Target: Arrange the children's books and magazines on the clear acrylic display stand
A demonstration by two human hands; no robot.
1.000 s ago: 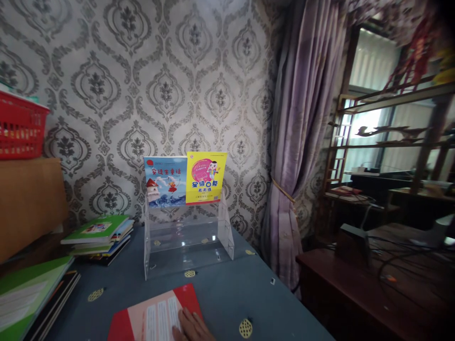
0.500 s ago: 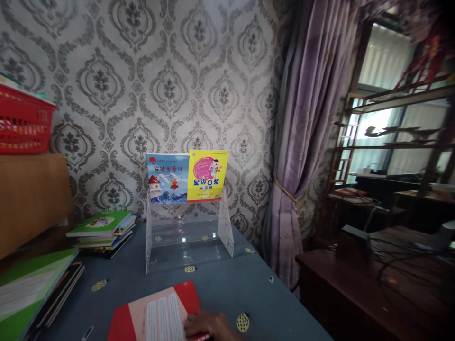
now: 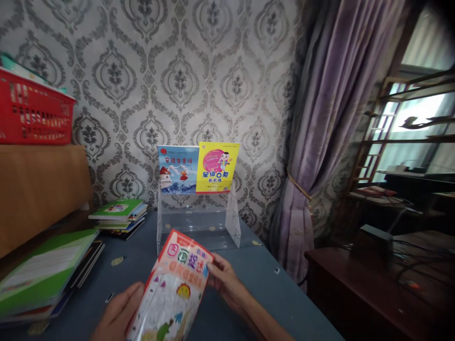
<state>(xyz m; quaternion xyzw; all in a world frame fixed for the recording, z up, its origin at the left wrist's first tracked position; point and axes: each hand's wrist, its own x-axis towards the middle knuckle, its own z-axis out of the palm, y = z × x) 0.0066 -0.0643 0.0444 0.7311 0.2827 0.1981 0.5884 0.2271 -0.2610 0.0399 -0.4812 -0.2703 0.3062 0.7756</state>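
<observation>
A red-bordered book (image 3: 177, 289) with an illustrated cover is tilted up above the table, gripped by both hands. My left hand (image 3: 122, 310) holds its left edge, the thumb showing along the side. At the upper right edge, my right hand (image 3: 223, 279) pinches the book, its other fingers partly behind it. Beyond the book stands a clear acrylic display rack (image 3: 232, 218). On its upper tier a blue book (image 3: 178, 170) and a yellow book (image 3: 218, 168) lean side by side. The book in my hands covers part of the rack's lower front.
Two stacks of books lie on the left, one with a green book (image 3: 119, 208) on top, the nearer with a larger green book (image 3: 46, 272). A red basket (image 3: 39, 111) sits on a wooden box (image 3: 42, 184). A purple curtain (image 3: 327, 118) hangs right of the blue-grey table (image 3: 263, 284).
The red-bordered book has come up off the table and now shows its illustrated cover. My left hand has come into view, and both hands grip the book. The camera view has shifted left.
</observation>
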